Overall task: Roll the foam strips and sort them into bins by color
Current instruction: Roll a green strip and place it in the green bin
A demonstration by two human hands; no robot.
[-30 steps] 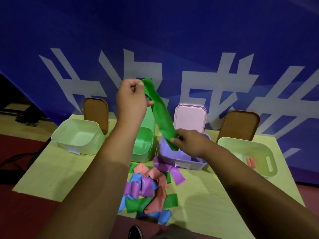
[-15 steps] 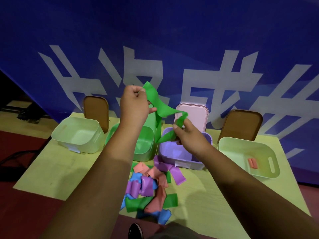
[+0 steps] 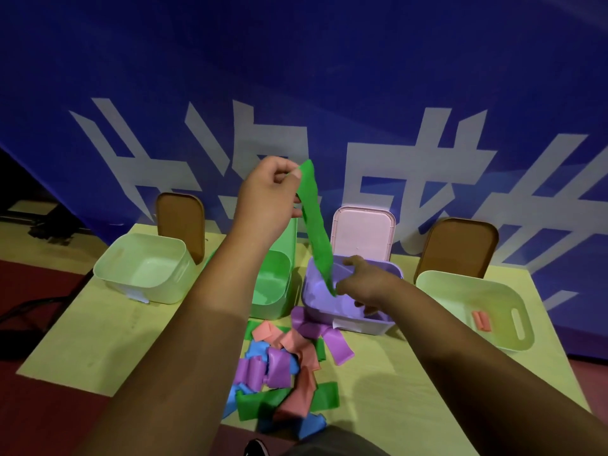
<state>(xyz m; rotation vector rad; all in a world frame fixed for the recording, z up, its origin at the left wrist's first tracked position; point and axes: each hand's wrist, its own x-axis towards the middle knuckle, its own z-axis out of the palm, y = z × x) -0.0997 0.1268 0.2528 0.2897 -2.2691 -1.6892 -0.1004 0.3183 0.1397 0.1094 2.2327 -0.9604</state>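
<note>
- Lying nearest me on the table [image 3: 98,340], the pile of loose strips [image 3: 283,366] mixes green, purple, blue and salmon pieces. They overlap so much that I cannot count them.
- My right hand [image 3: 365,284] is over the purple bin [image 3: 355,324], fingers curled and pinching the lower tip of the green strip [image 3: 316,232]. My knuckles mostly hide the pinch itself.
- That strip hangs in the air on a slant, drawn fairly straight between my two hands.
- It looks thin, light and floppy, so I expect it to sag and spring open if I let go. I would hold it at the ends, start the roll from one tip and keep a gentle pinch on the coil.
- My left hand [image 3: 266,195] is higher and farther out, thumb and forefinger closed on the top end.
- Beyond, the green bin [image 3: 273,284] is where I judge this one belongs. My forearm covers part of it, so I cannot tell what is inside.
- Off to the right, a pale bin [image 3: 437,284] holds one salmon roll [image 3: 482,320].
</note>
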